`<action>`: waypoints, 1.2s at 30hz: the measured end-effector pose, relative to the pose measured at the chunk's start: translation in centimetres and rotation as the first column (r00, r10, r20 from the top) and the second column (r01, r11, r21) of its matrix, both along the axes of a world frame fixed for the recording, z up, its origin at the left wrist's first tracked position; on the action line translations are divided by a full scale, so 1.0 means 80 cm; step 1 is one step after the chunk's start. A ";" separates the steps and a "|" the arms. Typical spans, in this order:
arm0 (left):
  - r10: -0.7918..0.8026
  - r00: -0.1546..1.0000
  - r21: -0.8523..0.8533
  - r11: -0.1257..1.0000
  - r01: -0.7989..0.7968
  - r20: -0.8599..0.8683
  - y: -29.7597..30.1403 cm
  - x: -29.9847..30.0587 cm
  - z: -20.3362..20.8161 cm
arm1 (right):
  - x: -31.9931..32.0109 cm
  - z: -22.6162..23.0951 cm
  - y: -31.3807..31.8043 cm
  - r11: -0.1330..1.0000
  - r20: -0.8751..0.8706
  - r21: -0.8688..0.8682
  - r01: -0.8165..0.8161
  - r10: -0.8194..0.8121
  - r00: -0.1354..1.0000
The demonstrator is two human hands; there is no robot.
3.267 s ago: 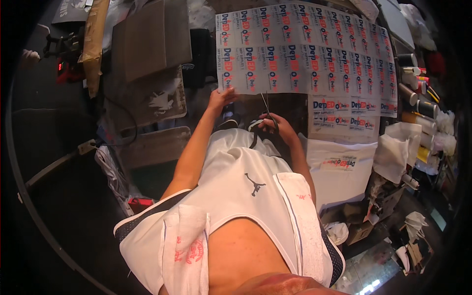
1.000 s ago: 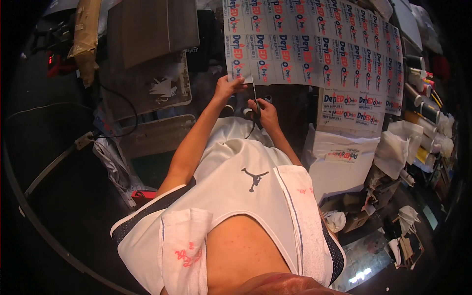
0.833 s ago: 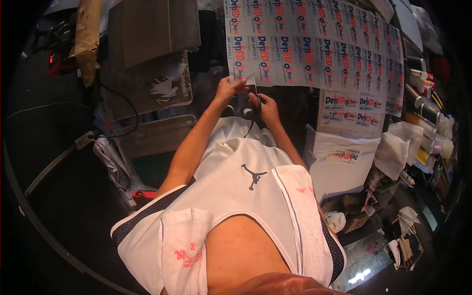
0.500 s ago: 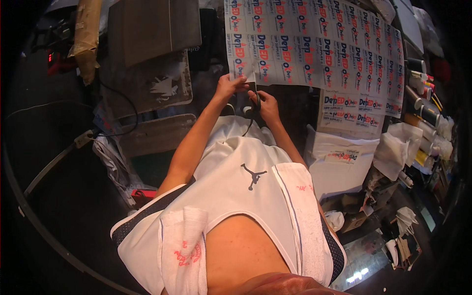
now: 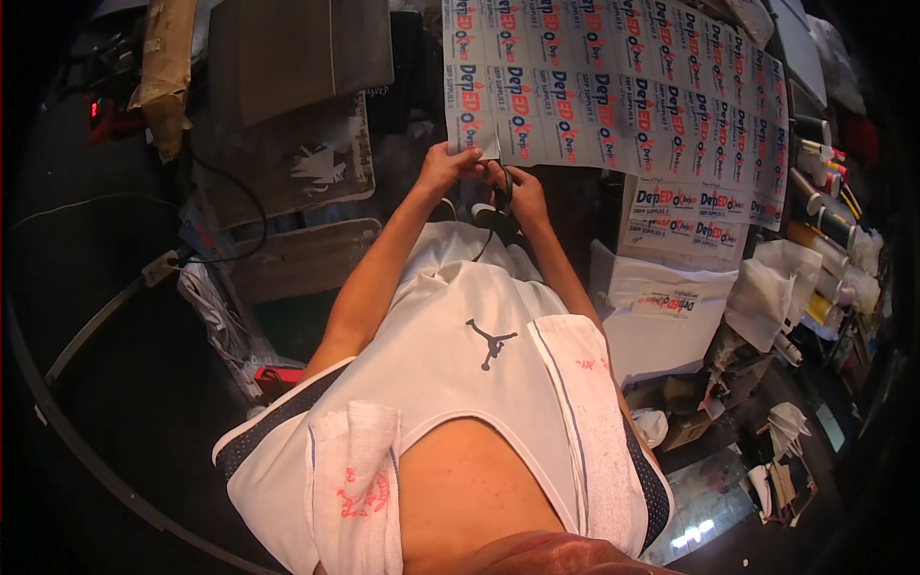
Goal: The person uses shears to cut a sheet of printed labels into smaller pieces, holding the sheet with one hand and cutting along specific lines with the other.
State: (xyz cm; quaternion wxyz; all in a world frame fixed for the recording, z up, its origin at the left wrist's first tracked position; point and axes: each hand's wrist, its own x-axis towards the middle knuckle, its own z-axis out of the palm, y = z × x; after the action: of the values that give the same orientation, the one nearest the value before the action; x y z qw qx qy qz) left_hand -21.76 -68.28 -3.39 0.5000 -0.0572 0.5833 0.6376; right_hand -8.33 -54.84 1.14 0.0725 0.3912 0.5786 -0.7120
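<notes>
While the left hand (image 5: 448,168) grips the near edge of a large printed sheet (image 5: 613,110) beside its near left corner, with thumb and fingers pressed together on the sheet, the right hand (image 5: 526,199) has its fingers closed around the dark handles of a pair of scissors (image 5: 505,189). The scissors point away from the person, up to the sheet's near edge just right of the left fingertips, where a slit seems to run inward; the blades are too small and shadowed to tell whether they are apart or together. The sheet lies ahead of the hands, covered in rows of blue and red print, and reaches well off to the right. Below its near right corner, smaller printed pages (image 5: 682,230) overlap one another, their lower edge above a white wrapping (image 5: 661,335) that bears one printed label. A crumpled white bag (image 5: 770,292) stands right of that wrapping, near a row of rolls (image 5: 834,218). To the left, torn white scraps (image 5: 319,170) lie near the right edge of a brownish board (image 5: 244,182), partly covered by a dark brown panel (image 5: 302,62).
</notes>
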 end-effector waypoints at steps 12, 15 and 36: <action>-0.016 1.000 -0.021 1.000 0.016 0.008 -0.004 -0.002 0.004 | -0.005 0.000 -0.001 0.999 0.004 0.051 0.011 -0.011 1.000; -0.033 0.999 0.001 0.999 0.033 0.017 -0.007 0.000 0.003 | -0.012 -0.004 0.000 0.997 -0.031 -0.038 0.062 -0.063 0.998; -0.039 0.999 0.032 0.999 0.039 0.016 -0.018 -0.002 0.012 | -0.032 -0.006 0.006 0.995 0.010 0.100 -0.007 0.006 1.000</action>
State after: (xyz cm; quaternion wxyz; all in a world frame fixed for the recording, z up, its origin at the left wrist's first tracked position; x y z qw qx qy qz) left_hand -21.90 -69.68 -2.42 0.5182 -0.0435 0.5699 0.6362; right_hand -10.86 -54.33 0.63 0.0580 0.3959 0.6146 -0.6798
